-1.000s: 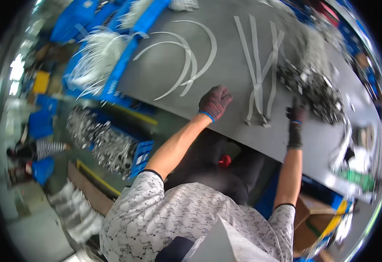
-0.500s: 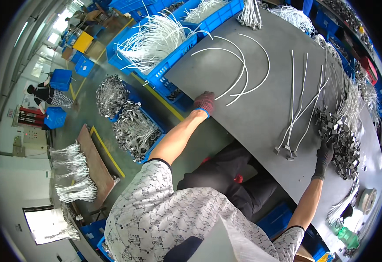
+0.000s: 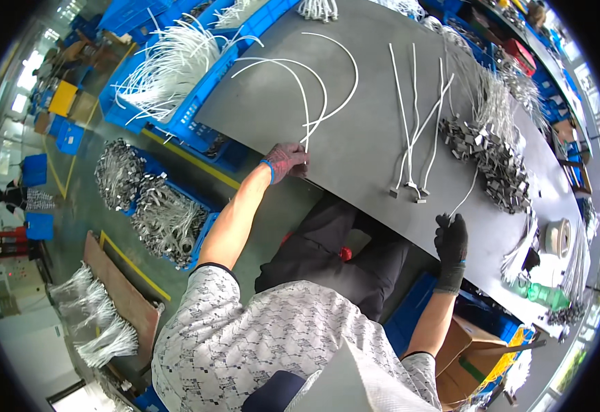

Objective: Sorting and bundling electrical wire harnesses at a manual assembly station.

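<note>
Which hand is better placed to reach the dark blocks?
Probably the right hand: it is nearer the dark blocks, though holding a thin cord; the left hand is farther off, by the curved white tubes.

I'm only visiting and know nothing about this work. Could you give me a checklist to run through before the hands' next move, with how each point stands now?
1. Left hand and right hand gloved: ok, both are.
2. Right hand has a wire: ok, a thin pale wire runs up from its fingertips.
3. That wire free of the heap of small dark pieces: cannot tell, its upper end lies close by.
4. Left hand gripping firmly: cannot tell, its fingertips are at the lower end of the curved white cords.
5. Those cords uncrossed: not ok, they cross near their lower ends.
6. Wires lying mid-table uncrossed: not ok, some cross.
</note>
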A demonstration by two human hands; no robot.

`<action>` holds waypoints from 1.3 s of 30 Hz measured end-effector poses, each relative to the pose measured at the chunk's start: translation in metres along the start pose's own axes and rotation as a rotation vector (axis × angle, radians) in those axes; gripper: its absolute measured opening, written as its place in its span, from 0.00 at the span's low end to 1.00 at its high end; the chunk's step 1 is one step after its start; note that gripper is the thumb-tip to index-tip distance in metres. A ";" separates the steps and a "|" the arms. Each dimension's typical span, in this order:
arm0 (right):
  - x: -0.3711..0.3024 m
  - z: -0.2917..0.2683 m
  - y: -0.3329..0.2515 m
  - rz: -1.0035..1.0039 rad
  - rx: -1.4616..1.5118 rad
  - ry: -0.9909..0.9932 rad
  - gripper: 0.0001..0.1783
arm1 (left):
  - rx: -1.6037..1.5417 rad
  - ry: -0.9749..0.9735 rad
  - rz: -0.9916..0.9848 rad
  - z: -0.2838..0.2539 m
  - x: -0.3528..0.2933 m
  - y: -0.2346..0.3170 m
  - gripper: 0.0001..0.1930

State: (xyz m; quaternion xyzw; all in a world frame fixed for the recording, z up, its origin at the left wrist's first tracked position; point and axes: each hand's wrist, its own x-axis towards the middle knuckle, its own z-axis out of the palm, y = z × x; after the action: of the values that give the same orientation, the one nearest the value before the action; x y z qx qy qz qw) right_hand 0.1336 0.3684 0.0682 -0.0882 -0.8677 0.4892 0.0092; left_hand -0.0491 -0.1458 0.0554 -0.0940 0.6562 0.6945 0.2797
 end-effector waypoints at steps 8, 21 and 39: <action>-0.093 0.040 0.030 0.048 -0.009 0.036 0.13 | -0.048 -0.247 -0.015 0.076 -0.016 0.045 0.11; -0.353 0.125 0.135 0.435 -0.601 -0.112 0.11 | -0.372 -0.513 -0.108 0.247 0.041 0.000 0.11; -0.316 0.094 0.091 0.558 -0.663 -0.235 0.13 | -0.397 0.053 0.663 0.329 0.034 0.080 0.07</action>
State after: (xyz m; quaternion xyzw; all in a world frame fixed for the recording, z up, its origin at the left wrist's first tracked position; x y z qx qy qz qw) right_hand 0.4479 0.2840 -0.0359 -0.2611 -0.9156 0.1753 -0.2505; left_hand -0.0404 0.1818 0.1465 0.0529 0.5107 0.8581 -0.0010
